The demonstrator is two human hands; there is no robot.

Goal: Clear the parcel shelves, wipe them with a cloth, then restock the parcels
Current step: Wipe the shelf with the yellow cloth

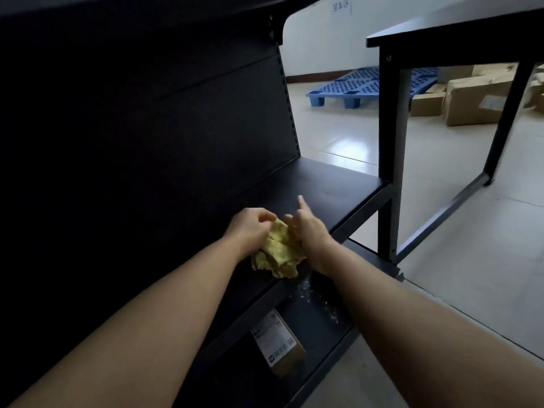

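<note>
A crumpled yellow cloth point(279, 253) lies on the black middle shelf point(329, 187) near its front edge. My left hand point(250, 226) grips the cloth's upper left part with curled fingers. My right hand point(306, 228) holds the cloth's right side, its index finger sticking out straight. One brown parcel point(279, 346) with a white label lies on the lower shelf point(321, 316) beneath. The middle shelf carries no parcels.
A black table point(453, 30) stands to the right, its leg point(391, 154) close to the shelf's end. Cardboard boxes point(474, 98) and a blue pallet point(362, 86) sit on the pale floor beyond. The shelf unit's dark back panel point(147, 113) fills the left.
</note>
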